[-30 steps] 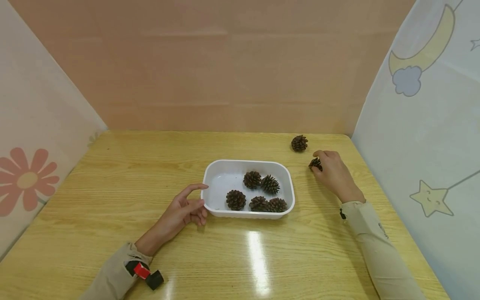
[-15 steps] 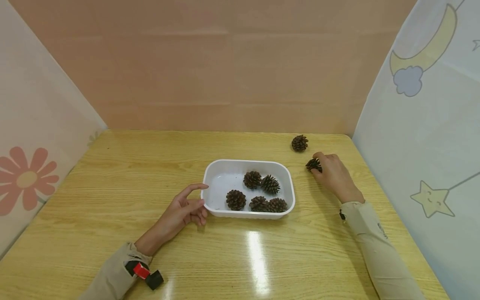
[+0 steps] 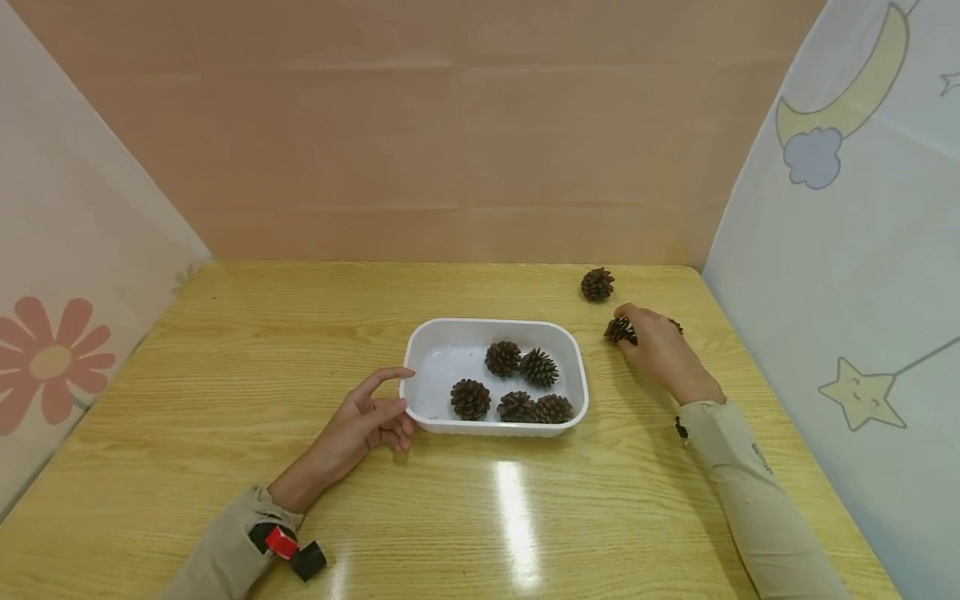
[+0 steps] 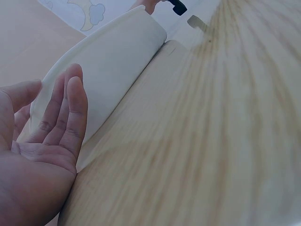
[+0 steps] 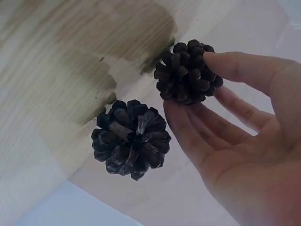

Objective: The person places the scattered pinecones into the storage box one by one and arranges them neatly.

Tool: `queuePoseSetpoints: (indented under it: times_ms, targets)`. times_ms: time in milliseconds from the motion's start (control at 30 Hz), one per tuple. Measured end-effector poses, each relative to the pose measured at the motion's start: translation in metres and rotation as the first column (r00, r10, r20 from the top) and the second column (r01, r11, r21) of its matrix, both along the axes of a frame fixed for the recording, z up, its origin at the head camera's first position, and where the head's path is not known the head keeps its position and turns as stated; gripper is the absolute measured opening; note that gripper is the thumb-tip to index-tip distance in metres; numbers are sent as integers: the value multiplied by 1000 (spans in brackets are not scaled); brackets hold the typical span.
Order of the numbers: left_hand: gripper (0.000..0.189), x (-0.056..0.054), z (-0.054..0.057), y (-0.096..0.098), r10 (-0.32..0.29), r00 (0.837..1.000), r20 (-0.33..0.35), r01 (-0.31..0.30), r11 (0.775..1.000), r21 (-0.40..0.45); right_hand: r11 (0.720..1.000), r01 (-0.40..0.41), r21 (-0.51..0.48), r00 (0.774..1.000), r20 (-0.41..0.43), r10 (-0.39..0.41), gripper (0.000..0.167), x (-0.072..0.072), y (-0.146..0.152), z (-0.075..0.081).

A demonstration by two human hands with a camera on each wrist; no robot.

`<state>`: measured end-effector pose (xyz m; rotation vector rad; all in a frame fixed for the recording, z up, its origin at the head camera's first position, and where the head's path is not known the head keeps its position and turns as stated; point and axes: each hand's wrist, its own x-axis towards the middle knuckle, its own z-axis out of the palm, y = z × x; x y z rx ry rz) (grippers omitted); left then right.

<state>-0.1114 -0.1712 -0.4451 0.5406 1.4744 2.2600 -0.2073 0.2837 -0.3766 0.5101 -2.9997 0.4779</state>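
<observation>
Cone (image 3: 619, 331) of dark brown colour is pinched by the right hand (image 3: 666, 354), between the thumb and the fingers, at the right part of the table (image 3: 637, 517), to the right of the tray (image 3: 438, 377). Whether its lower side touches the wood, I cannot tell. Just behind this hand, on its right side, a hidden cone (image 3: 677, 325) shows only a small part. Farther back, near the orange wall (image 3: 480, 150), stands the back cone (image 3: 597, 285), apart from the fingers.

The white tray lies in the middle of the table and bears five cones (image 3: 503, 358): two farther back, which are close together, two side by side along the near wall, and one more to the left of these.

The left hand (image 3: 367, 421) is at the left end of the tray, with its thumb and forefinger apart from each other and against the rim, the other fingers relaxed below. Both hands are well apart. On the left sleeve (image 3: 225, 542) sits a red and black piece (image 3: 282, 543).
</observation>
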Motion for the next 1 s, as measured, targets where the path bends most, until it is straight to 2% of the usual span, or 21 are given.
queuePoseSetpoints:
  times_ms: [467, 767, 1000]
  targets:
    - [43, -1, -1, 3, 1, 1000, -4, -1, 1000, 9, 998, -53, -21, 999, 10, 53, 45, -3, -9, 0]
    - [43, 0, 0, 2, 0, 1000, -5, 0, 1000, 9, 986, -151, -77, 978, -156, 137, 38, -1, -21, 0]
    - [43, 0, 0, 1, -3, 1000, -6, 3, 1000, 10, 981, -169, -96, 968, -202, 147, 37, 2, -26, 2]
